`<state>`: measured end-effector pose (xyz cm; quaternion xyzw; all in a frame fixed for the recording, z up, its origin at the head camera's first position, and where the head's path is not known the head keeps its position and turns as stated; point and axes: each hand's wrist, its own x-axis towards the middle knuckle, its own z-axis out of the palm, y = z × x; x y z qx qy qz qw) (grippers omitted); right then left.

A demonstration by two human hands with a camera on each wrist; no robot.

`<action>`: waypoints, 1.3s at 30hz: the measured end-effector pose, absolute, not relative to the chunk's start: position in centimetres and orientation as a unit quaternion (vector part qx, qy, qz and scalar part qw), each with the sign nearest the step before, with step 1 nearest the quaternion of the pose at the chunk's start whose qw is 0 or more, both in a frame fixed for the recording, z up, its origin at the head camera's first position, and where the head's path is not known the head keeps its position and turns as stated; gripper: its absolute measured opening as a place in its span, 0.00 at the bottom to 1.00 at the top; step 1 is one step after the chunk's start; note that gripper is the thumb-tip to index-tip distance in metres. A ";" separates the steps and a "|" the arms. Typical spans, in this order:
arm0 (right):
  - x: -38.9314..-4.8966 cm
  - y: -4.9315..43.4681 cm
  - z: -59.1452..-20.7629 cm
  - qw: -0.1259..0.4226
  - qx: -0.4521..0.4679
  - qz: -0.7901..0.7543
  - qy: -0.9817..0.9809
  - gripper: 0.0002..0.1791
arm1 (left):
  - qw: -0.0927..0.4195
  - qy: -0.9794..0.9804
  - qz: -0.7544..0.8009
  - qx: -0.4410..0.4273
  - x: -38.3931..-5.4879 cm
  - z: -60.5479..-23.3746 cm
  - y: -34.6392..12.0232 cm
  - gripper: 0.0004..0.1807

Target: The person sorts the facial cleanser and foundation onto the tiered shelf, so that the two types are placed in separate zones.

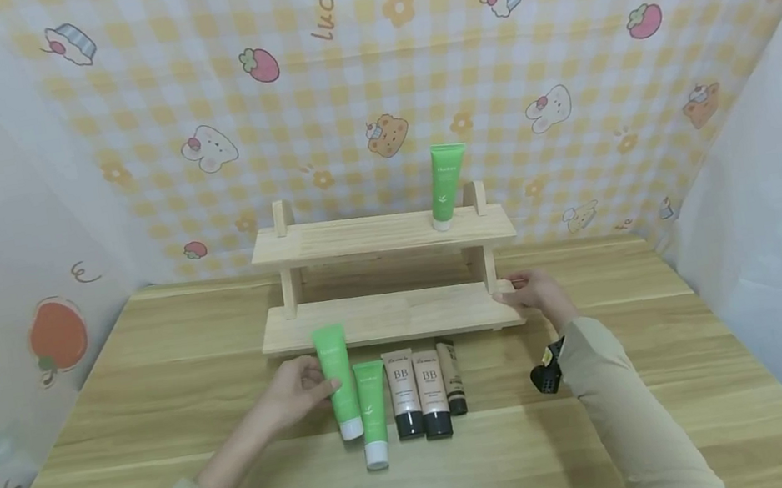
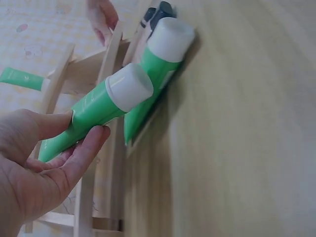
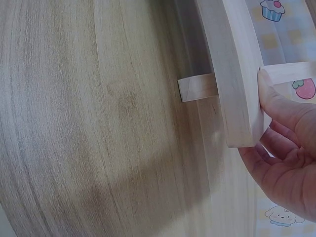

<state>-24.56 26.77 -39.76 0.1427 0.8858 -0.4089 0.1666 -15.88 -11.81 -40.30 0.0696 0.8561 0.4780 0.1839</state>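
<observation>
Gripping a green tube around its body, perhaps to leave the white cap free, the left hand hovers before the wooden shelf, whose lower board the right hand pinches, presumably for steadiness.

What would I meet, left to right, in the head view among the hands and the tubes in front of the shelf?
Left hand, held green tube, unheld green tube, left BB tube, right BB tube, slim black-capped tube, right hand.
</observation>
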 end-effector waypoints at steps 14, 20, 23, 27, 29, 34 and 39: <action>-24.3 26.7 -39.3 0.180 0.134 -0.411 0.883 0.35 | 0.123 0.886 0.434 0.105 -18.7 -38.2 -10.0 0.25; -24.3 26.7 -39.4 0.180 0.134 -0.428 0.876 0.35 | 0.115 0.869 0.464 0.129 -20.2 -36.5 -9.2 0.24; -24.2 26.7 -39.5 0.181 0.138 -0.432 0.873 0.35 | 0.110 0.865 0.469 0.140 -20.8 -35.7 -8.7 0.22; -24.3 26.8 -39.5 0.179 0.138 -0.426 0.876 0.34 | 0.100 0.868 0.461 0.155 -21.5 -34.7 -8.2 0.21; -24.3 26.7 -39.6 0.176 0.138 -0.423 0.878 0.34 | 0.099 0.868 0.461 0.155 -21.8 -34.4 -7.9 0.22; -24.3 26.6 -39.5 0.173 0.144 -0.429 0.875 0.32 | 0.089 0.871 0.457 0.158 -22.6 -33.8 -7.5 0.23; -24.3 26.6 -39.4 0.168 0.144 -0.432 0.874 0.32 | 0.075 0.872 0.459 0.154 -24.0 -33.0 -7.2 0.23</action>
